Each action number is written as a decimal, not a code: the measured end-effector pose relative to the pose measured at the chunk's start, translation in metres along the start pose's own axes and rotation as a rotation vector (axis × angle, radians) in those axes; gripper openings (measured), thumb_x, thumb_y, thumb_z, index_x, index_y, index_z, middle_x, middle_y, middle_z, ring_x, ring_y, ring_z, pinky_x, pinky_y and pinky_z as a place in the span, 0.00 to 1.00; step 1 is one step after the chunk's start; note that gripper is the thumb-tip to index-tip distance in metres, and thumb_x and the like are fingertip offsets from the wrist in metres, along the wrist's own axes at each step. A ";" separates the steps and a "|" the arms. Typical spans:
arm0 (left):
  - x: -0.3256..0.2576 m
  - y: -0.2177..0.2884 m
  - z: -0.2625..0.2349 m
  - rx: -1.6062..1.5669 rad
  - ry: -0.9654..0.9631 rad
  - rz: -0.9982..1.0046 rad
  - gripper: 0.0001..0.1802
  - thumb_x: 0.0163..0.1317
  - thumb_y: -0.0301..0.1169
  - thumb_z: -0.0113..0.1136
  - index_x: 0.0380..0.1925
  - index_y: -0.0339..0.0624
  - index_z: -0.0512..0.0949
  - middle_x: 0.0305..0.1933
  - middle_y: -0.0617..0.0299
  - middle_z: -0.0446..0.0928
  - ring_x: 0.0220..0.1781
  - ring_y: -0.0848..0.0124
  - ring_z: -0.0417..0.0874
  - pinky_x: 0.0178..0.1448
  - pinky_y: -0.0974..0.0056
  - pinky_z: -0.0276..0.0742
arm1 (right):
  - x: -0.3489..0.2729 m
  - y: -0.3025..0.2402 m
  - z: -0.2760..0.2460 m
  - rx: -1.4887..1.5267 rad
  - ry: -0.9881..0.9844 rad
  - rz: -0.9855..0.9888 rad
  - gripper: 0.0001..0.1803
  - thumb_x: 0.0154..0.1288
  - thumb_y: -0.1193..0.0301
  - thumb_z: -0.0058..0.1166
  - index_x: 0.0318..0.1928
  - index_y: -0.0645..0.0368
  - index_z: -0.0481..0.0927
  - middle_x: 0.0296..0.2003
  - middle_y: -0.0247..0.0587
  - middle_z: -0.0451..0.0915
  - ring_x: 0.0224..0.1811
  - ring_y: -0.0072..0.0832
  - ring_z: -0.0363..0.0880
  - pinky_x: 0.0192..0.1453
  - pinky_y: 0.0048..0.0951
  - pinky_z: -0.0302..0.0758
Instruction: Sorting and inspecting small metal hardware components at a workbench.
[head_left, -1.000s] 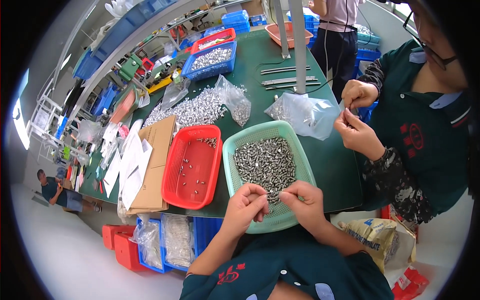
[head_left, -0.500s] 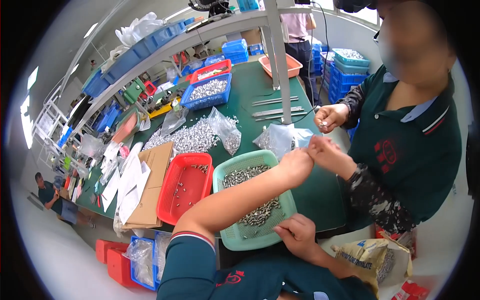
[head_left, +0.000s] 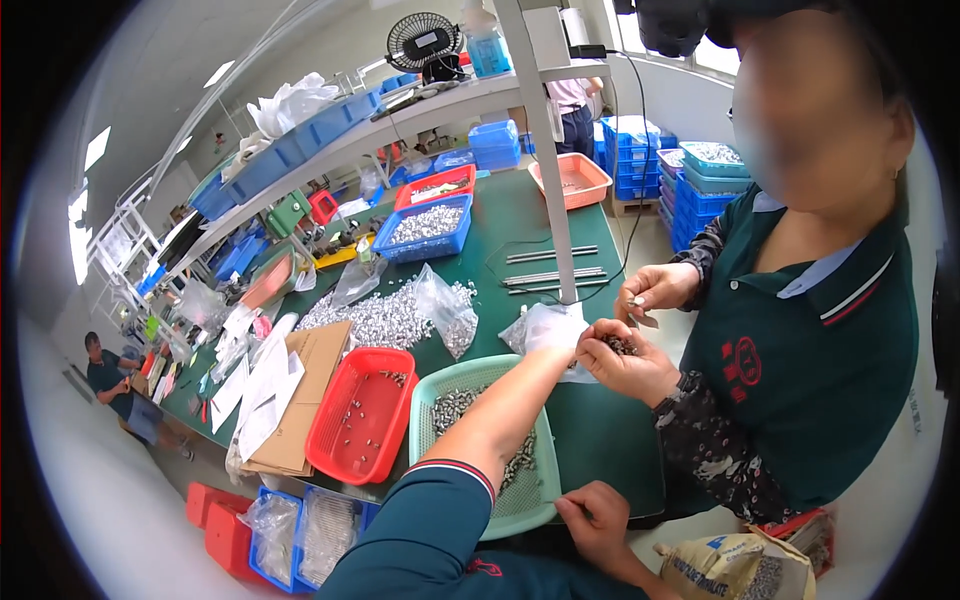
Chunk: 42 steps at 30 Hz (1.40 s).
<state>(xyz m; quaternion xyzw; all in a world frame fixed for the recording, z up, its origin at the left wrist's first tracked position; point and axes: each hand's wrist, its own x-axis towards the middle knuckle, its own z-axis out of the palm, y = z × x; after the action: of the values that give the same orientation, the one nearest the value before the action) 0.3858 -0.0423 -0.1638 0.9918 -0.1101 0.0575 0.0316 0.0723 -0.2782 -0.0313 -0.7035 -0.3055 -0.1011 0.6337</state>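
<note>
Left grip (head_left: 570,353) of the wearer is mostly hidden where it meets a co-worker's cupped hand (head_left: 643,374), so whether it is wide, narrow or holding something cannot be told. Right grip (head_left: 598,518) is loosely curled just beside the near right corner of a pale green basket (head_left: 546,470); its palm is turned out of view, so its contents cannot be told either. Small metal pieces (head_left: 455,407) lie in that basket, their middle covered by the wearer's left forearm (head_left: 510,412), which crosses over it. More such pieces show in the co-worker's cupped palm; the co-worker's other hand (head_left: 668,288) pinches something pale, too small to name.

Behind the hands, a whitish plastic bag (head_left: 553,325) is partly blocked, and a grey post (head_left: 560,200) rises from the green desk (head_left: 605,430). Left of the green basket stands a red basket (head_left: 325,445) with a few scattered pieces, then cardboard (head_left: 328,340) under loose papers. Farther back are a silver heap (head_left: 375,315), a clear bag (head_left: 445,315) and metal rods (head_left: 555,278). At bottom right, a printed sack (head_left: 725,570) is cut off by the lower edge.
</note>
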 end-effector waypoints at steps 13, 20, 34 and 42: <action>-0.025 0.046 -0.046 0.201 -0.120 -0.068 0.12 0.60 0.34 0.45 0.32 0.43 0.78 0.37 0.56 0.80 0.40 0.62 0.81 0.43 0.65 0.78 | 0.004 0.001 0.001 0.060 -0.006 0.044 0.04 0.51 0.78 0.60 0.24 0.63 0.77 0.19 0.37 0.72 0.20 0.26 0.69 0.24 0.25 0.63; -0.046 0.071 -0.086 0.297 -0.151 -0.077 0.13 0.61 0.32 0.44 0.34 0.41 0.79 0.38 0.55 0.80 0.40 0.61 0.82 0.44 0.64 0.79 | -0.004 -0.005 0.004 0.053 0.018 0.077 0.04 0.52 0.79 0.59 0.25 0.64 0.77 0.19 0.36 0.72 0.21 0.24 0.69 0.24 0.23 0.64; -0.148 0.105 -0.210 -1.474 -0.562 -0.422 0.10 0.61 0.37 0.55 0.30 0.43 0.72 0.19 0.69 0.64 0.12 0.81 0.58 0.14 0.73 0.52 | -0.011 -0.013 0.016 0.160 0.000 0.286 0.05 0.55 0.79 0.58 0.26 0.66 0.76 0.20 0.34 0.71 0.22 0.19 0.67 0.27 0.20 0.64; -0.282 0.051 -0.176 -2.591 0.051 -1.126 0.18 0.69 0.45 0.41 0.30 0.42 0.65 0.30 0.56 0.66 0.21 0.75 0.64 0.16 0.75 0.57 | 0.010 -0.024 0.035 0.194 -0.132 0.233 0.04 0.54 0.80 0.57 0.26 0.65 0.75 0.21 0.33 0.71 0.25 0.19 0.68 0.30 0.20 0.63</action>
<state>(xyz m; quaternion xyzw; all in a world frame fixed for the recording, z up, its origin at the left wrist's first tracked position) 0.0821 -0.0182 -0.0207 0.1699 0.3215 -0.0855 0.9276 0.0584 -0.2414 -0.0118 -0.6746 -0.2712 0.0493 0.6848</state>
